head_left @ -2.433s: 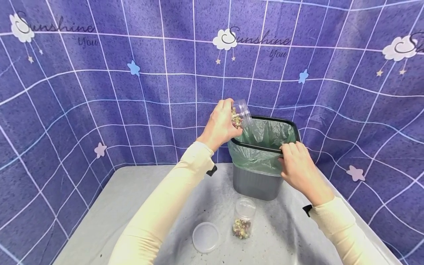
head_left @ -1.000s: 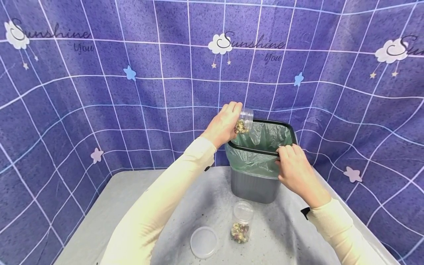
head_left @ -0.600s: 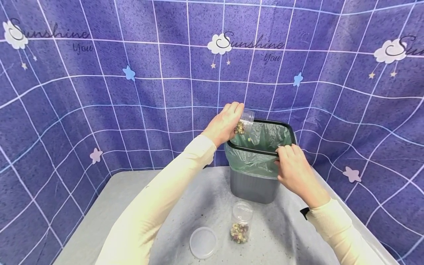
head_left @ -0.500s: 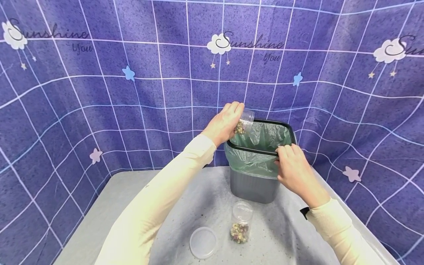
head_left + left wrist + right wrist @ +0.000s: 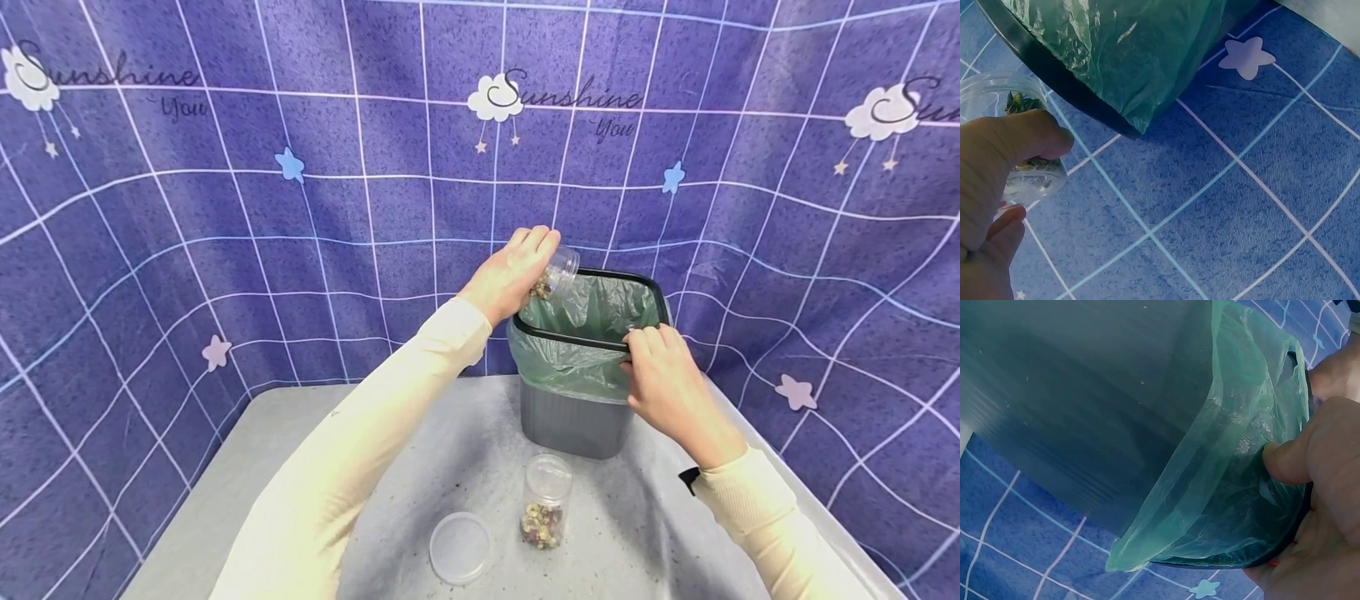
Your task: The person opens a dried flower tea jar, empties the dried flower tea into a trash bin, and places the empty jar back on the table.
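Observation:
My left hand grips a clear plastic jar tilted on its side, its mouth over the left rim of a grey trash can. Dried flower bits show inside that jar; in the left wrist view, my thumb lies across it. A green bag lines the can and folds over its black rim. My right hand grips the can's near right corner; the right wrist view has its thumb pressed on the bag outside.
A second clear jar, partly filled with dried flowers, stands before the can. Left of it lies a round translucent lid. Small crumbs dot the grey tabletop. A purple patterned curtain closes off the back and sides.
My left hand has moved right and slightly down with the jar, tipping it further toward the can. A few bits dropped from it midway. My right hand keeps its hold on the rim.

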The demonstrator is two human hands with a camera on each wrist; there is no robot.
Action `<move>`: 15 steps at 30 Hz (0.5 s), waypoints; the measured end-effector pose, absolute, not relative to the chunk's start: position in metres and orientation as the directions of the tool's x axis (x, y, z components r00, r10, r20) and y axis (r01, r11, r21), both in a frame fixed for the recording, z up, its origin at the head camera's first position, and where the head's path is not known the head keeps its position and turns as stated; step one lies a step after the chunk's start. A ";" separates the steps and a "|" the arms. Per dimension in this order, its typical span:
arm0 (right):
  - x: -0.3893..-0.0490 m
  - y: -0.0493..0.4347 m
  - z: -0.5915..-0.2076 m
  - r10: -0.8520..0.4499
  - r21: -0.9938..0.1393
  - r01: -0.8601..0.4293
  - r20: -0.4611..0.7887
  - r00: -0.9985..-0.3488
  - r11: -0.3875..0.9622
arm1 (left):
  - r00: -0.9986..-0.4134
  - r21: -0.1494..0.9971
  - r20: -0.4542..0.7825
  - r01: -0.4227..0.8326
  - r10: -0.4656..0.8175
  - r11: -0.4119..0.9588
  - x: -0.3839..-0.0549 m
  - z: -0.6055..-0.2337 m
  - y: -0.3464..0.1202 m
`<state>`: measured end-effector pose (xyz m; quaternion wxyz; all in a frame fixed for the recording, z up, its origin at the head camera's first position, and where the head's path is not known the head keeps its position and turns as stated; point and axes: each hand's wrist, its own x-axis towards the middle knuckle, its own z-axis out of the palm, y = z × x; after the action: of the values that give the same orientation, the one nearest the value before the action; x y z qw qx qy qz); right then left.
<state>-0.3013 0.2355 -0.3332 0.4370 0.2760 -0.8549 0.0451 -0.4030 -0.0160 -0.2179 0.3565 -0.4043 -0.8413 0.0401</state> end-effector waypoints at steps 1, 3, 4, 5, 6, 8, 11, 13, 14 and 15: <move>-0.301 0.235 -0.333 -0.432 0.164 -0.511 0.773 -0.465 0.844 | -0.419 -0.359 0.563 0.652 0.712 0.668 -0.403 -0.217 -0.016; -0.301 0.235 -0.333 -0.433 0.165 -0.511 0.772 -0.465 0.843 | -0.419 -0.367 0.555 0.652 0.718 0.664 -0.403 -0.216 -0.015; -0.301 0.235 -0.333 -0.433 0.166 -0.511 0.772 -0.465 0.844 | -0.423 -0.368 0.549 0.652 0.721 0.663 -0.403 -0.215 -0.015; -0.301 0.235 -0.333 -0.434 0.167 -0.510 0.772 -0.464 0.844 | -0.427 -0.368 0.542 0.653 0.723 0.662 -0.402 -0.214 -0.015; -0.301 0.235 -0.333 -0.434 0.168 -0.510 0.774 -0.462 0.844 | -0.430 -0.371 0.535 0.653 0.727 0.660 -0.402 -0.214 -0.014; -0.301 0.235 -0.333 -0.435 0.171 -0.509 0.774 -0.460 0.843 | -0.431 -0.380 0.522 0.656 0.736 0.653 -0.402 -0.212 -0.013; -0.301 0.235 -0.333 -0.434 0.172 -0.508 0.776 -0.457 0.844 | -0.433 -0.401 0.504 0.649 0.747 0.646 -0.402 -0.210 -0.012; -0.301 0.235 -0.333 -0.434 0.172 -0.507 0.776 -0.459 0.844 | -0.432 -0.416 0.495 0.644 0.754 0.642 -0.402 -0.208 -0.012; -0.301 0.235 -0.333 -0.434 0.171 -0.507 0.775 -0.461 0.845 | -0.431 -0.423 0.493 0.641 0.756 0.641 -0.402 -0.208 -0.012; -0.301 0.235 -0.333 -0.433 0.171 -0.506 0.774 -0.463 0.845 | -0.427 -0.428 0.492 0.640 0.759 0.638 -0.402 -0.208 -0.012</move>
<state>-0.3014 0.2353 -0.3335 0.4395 0.2749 -0.8541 0.0415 -0.4020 -0.0118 -0.2078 0.3367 -0.4162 -0.8400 0.0881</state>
